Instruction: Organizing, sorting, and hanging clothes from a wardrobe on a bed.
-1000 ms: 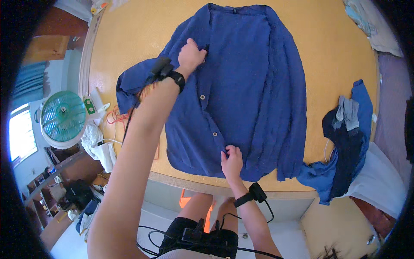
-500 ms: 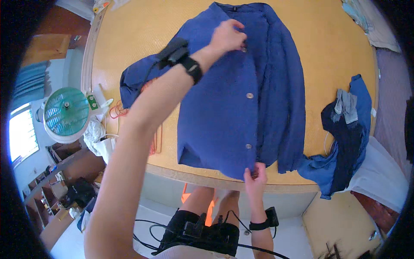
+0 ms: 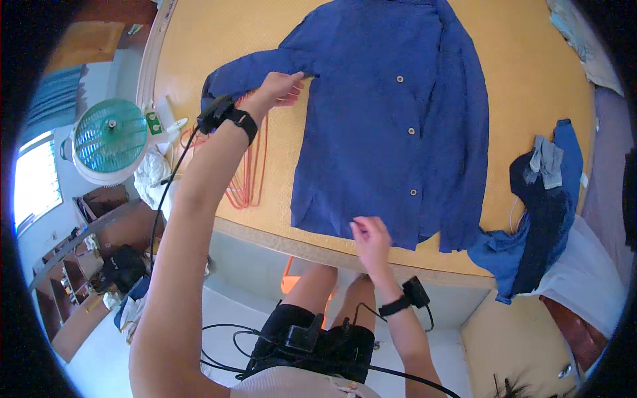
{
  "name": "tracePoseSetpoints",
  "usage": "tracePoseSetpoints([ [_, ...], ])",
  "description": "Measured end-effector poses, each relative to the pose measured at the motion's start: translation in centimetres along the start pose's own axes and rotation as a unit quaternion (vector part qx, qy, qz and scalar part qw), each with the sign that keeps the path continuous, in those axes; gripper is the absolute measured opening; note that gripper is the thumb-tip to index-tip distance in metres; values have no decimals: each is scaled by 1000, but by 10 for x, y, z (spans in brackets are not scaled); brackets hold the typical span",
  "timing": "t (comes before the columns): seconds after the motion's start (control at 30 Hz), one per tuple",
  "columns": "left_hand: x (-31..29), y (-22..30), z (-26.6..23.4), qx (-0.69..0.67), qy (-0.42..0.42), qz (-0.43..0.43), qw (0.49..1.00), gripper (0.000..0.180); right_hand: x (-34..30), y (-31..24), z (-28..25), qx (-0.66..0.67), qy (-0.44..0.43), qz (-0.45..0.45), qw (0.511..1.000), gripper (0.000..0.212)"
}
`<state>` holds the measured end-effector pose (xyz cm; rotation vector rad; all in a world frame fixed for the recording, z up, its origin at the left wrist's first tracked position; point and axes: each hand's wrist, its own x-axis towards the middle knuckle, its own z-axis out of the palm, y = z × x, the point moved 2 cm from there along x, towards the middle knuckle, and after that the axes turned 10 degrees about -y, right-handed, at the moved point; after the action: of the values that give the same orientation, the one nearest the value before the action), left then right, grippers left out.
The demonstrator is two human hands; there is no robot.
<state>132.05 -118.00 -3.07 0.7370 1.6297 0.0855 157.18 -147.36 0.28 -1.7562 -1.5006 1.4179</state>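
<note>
A blue button-up shirt (image 3: 371, 132) lies front up, its buttoned edge running down the right of its middle. Its left-side sleeve stretches out sideways; the other lies straight down along the body. My left hand (image 3: 280, 90) is at the underarm of the outstretched sleeve, thumb and forefinger closed on the cloth there. Down at the bottom hem, my right hand (image 3: 373, 242) has its fingers curled together against the shirt's edge; the fingertips partly hide the cloth between them. Orange-red wire hangers (image 3: 249, 176) lie beneath and beside my left forearm.
The shirt rests on a yellow mat-covered surface (image 3: 179, 73) with a pale front edge. Dark and blue garments (image 3: 537, 199) hang over its right corner, beside white sheeting (image 3: 584, 265). A green fan (image 3: 111, 139) stands at the left, near a white cloth bundle (image 3: 152, 171).
My left hand has left the shirt's upper front and come down left to the underarm. My right hand has shifted left along the hem from the buttoned corner. The view has moved slightly.
</note>
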Motion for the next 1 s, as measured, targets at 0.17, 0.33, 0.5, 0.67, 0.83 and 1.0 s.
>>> tracePoseSetpoints([
  [0.17,12,1,17,-87,-25,-4,996,39,32,-23,64,-80,-51,-124,988,20],
  [0.33,23,9,25,-140,39,16,989,29,57,-13,91,-217,-116,-109,963,22],
  [0.5,32,5,16,-202,100,100,969,24,68,-19,97,-251,-151,-66,954,26],
  [0.67,27,16,14,-114,173,145,968,27,78,-21,101,-288,-167,-65,941,23],
  [0.83,20,35,14,-118,160,153,968,32,83,-18,97,-310,-194,-82,927,24],
  [1.0,6,36,4,-130,119,146,973,32,69,-43,81,-158,-222,15,962,26],
])
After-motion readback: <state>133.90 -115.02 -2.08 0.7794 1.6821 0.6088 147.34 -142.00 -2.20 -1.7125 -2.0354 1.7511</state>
